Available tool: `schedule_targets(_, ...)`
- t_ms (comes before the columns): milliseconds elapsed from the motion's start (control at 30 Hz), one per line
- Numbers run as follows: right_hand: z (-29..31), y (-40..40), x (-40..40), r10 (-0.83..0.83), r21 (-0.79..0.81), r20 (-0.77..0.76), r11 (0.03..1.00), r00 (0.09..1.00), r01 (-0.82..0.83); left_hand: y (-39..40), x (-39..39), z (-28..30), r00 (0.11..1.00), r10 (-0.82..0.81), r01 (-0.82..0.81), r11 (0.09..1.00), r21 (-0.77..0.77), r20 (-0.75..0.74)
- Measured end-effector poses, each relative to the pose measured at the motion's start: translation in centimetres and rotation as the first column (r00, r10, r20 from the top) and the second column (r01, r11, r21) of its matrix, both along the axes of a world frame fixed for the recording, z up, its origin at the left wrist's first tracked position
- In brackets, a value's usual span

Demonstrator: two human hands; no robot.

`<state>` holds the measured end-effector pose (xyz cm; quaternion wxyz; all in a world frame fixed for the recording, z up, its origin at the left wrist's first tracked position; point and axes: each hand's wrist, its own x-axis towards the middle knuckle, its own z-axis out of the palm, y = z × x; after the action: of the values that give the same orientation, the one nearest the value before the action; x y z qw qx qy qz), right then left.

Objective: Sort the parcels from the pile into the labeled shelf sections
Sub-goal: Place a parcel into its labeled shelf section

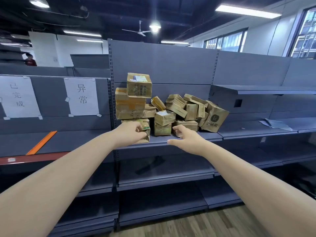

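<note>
Grey shelf [188, 140] carries the parcel pile [171, 110]. Left hand [131, 132] curls its fingers on the bottom-left parcel [145, 129]; right hand [186, 137], relaxed and empty, hovers toward three o'clock.

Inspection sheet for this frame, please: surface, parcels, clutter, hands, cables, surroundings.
Surface: grey metal shelf, parcels on its middle bay.
Job's things: parcel pile; two paper signs on the left bay's back panel.
Clutter: orange strip on left bay; grey sheet on right bay.
Hands: left hand curled on bottom box; right hand open, touching nothing clearly.
Cables: nothing seen.
Surroundings: ceiling fan, windows, another person far left.
</note>
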<state>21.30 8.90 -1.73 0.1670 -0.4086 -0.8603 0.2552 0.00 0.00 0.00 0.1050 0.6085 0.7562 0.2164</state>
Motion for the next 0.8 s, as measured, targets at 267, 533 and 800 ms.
schedule_targets(267,0.9,3.2,-2.5,-0.071,0.005,0.008,0.997,0.997,0.071,4.3,-2.2,0.8,0.996,-0.078,0.075,0.995,-0.071,-0.036)
schedule_targets(533,0.8,7.2,-4.5,-0.125,0.035,0.016,0.992,0.992,0.124,8.0,-4.5,1.6,0.988,-0.147,0.143,0.986,-0.08,-0.047)
schedule_targets(800,-0.3,11.6,-5.9,-0.113,-0.003,0.032,0.994,0.993,0.113,12.1,-5.8,0.6,0.991,-0.131,0.127,0.987,-0.099,-0.034)
